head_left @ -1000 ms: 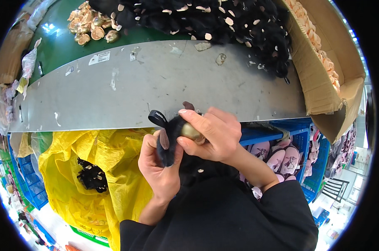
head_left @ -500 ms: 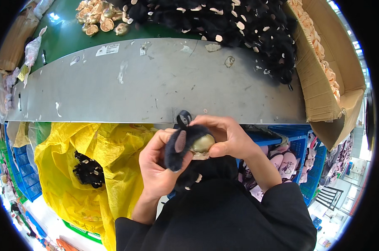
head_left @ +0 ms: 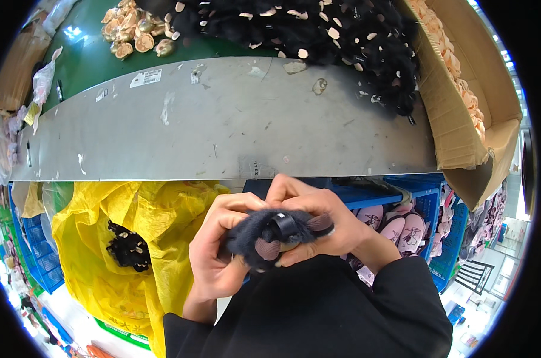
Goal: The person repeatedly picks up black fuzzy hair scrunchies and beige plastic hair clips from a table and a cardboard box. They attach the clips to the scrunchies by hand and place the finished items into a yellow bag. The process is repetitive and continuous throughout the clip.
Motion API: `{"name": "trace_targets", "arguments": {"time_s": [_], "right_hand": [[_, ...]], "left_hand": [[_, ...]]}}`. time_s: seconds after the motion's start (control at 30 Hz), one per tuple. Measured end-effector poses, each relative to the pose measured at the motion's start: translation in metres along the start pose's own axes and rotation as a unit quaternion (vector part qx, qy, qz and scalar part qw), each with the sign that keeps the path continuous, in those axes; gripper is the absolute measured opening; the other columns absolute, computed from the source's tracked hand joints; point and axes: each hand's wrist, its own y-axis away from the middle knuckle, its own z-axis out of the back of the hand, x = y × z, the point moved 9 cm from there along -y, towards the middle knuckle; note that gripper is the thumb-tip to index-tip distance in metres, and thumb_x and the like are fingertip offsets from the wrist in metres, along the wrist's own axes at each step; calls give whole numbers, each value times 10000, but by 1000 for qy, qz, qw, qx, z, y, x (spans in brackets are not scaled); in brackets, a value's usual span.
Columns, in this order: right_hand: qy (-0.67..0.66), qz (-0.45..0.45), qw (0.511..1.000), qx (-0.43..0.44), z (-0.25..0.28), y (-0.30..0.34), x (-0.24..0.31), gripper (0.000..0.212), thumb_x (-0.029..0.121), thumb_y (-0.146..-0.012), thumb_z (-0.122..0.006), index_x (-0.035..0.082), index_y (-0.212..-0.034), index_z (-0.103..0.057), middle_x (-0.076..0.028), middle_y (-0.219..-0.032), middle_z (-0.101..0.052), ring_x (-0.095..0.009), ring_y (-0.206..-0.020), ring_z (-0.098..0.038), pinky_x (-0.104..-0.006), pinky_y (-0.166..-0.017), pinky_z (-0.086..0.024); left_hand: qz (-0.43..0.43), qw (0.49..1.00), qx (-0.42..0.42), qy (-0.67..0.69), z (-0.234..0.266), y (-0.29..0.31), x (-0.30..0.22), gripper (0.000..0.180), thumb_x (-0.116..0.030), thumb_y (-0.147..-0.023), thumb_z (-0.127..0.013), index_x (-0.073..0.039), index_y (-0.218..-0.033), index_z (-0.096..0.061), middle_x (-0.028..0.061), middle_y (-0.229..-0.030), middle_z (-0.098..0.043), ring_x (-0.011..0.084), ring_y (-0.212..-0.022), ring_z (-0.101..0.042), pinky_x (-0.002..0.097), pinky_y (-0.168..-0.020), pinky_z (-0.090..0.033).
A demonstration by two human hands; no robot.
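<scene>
Left hand: the left hand (head_left: 214,253) is curled closed around the left end of a dark furry piece (head_left: 264,235), fingers wrapped over its top and thumb side toward the body.
Right hand: the right hand (head_left: 318,218) is closed on the right end of the same piece, its fingers folded over the top and its thumb pressed underneath.
Furry piece: held between both hands, close to the person's chest, with a small black loop (head_left: 285,225) standing at its middle and a pinkish-brown patch on its underside.
Above the hands: a grey metal table edge (head_left: 223,125), just beyond the knuckles; farther up lies a heap of black furry pieces (head_left: 318,30).
Left of the left hand: a yellow plastic bag (head_left: 133,238) holding more black pieces.
Right of the right hand: a blue crate (head_left: 425,209) with pink padded parts; above it stands an open cardboard box (head_left: 461,119).
</scene>
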Motion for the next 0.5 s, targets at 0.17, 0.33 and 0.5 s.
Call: {"name": "trace_targets", "arguments": {"time_s": [0.17, 0.33, 0.5], "right_hand": [[161, 81, 981, -74, 7, 0, 42, 349, 102, -720, -897, -27, -934, -654, -101, -1002, -556, -202, -873, -550, -290, -751, -438], [127, 18, 991, -42, -1, -4, 40, 362, 117, -747, -885, -6, -932, -600, -78, -893, -567, -156, -801, -557, -275, -698, -432], [-106, -86, 991, -8, -5, -9, 12, 292, 143, -829, -837, 44, -946, -588, 31, -832, -569, -62, -775, -504, -230, -709, -409]], "left_hand": [[-100, 980, -32, -168, -1, -3, -17, 345, -156, -776, -837, -37, -1011, -615, 127, -1071, -498, 244, -1116, -416, 323, -871, -419], [-32, 996, -64, -53, 3, 5, 0, 289, -115, -799, -815, -43, -970, -593, 113, -1039, -497, 208, -968, -468, 308, -822, -419], [23, 997, -60, -35, -1, 3, -10, 217, -26, -818, -756, -33, -929, -570, 97, -986, -521, 184, -906, -494, 289, -794, -419]]}}
